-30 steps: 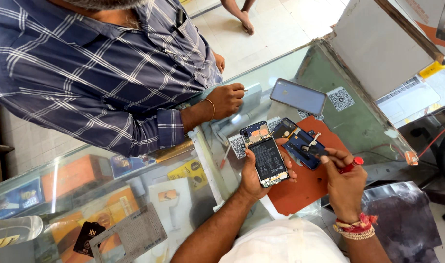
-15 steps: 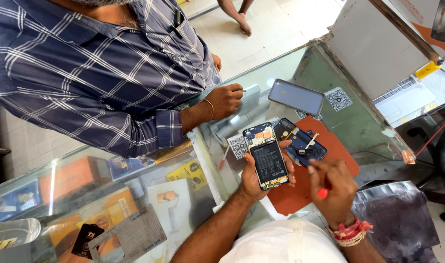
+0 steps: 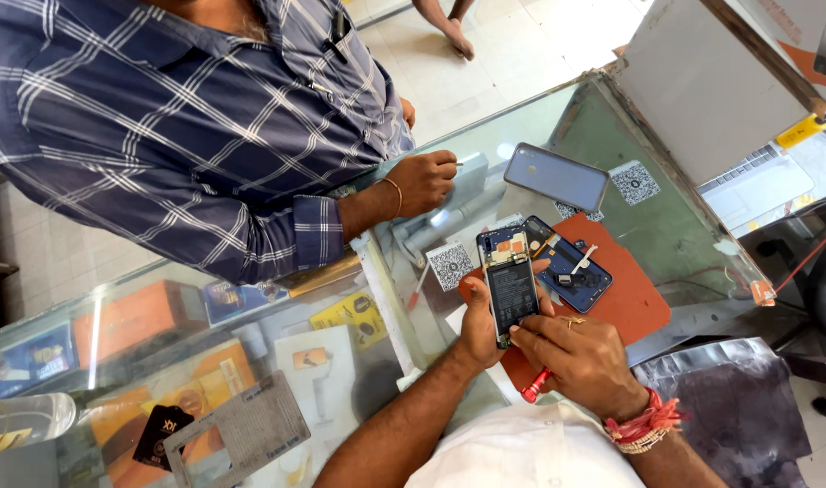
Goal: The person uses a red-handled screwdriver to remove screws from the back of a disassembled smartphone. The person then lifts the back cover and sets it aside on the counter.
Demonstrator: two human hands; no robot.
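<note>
My left hand holds an opened phone upright over the counter, its battery and blue circuit board showing. My right hand grips a red-handled screwdriver and rests its fingers against the phone's lower right edge. Just beyond, a blue phone back cover with small parts lies on a red work mat.
A person in a blue checked shirt leans on the glass counter, their hand resting on it. A blue-grey phone lies face down farther back. Two square code cards lie flat. Boxes fill the display case below.
My right hand has come in from the right of the mat to the phone's lower edge, bringing the red screwdriver with it. The left hand keeps the phone in place.
</note>
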